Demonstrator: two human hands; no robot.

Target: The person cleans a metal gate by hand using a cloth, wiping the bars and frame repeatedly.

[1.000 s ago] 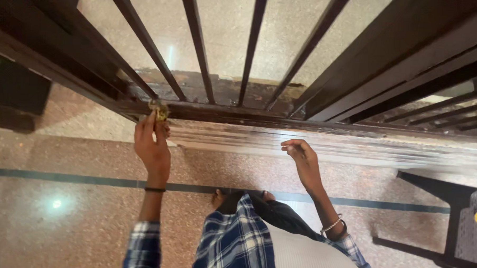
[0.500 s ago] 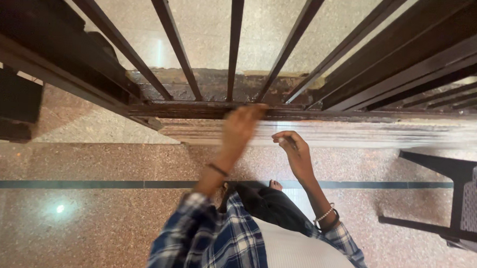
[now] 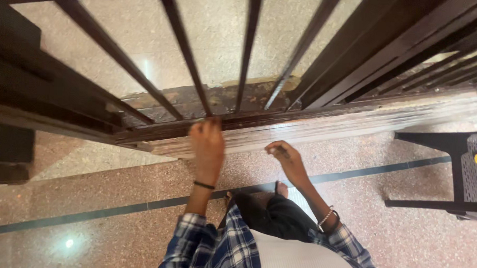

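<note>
Right now the left hand (image 3: 207, 146) is raised to the bottom rail (image 3: 260, 119) of the dark metal grille gate (image 3: 249, 50), its fingertips touching the rail's near edge just below the middle upright bars. Motion blur hides the fingers, so I cannot tell whether that grip is curled round the rail or only pressing flat against it. The right hand (image 3: 285, 158) hangs just beside it, lower and clear of the rail, with thumb and fingers pinched narrow; something small and thin may sit in the pinch, but it is too small to say what.

The gate's rail runs across the view above the stone threshold (image 3: 213, 99), with the speckled floor (image 3: 88, 197) below and a dark chair (image 3: 448, 173) off at the floor's right edge, well apart from both hands.

To handle the rail well, I judge the left hand should wrap its fingers fully over the top edge of the rail rather than rest on fingertips, and stay between two uprights so nothing gets nipped. The right hand would do best to keep its pinch closed and stay clear of the bars. Bare toes (image 3: 282, 189) show near the floor's dark inlay line (image 3: 114, 211), close under the rail, so feet should stay back.
</note>
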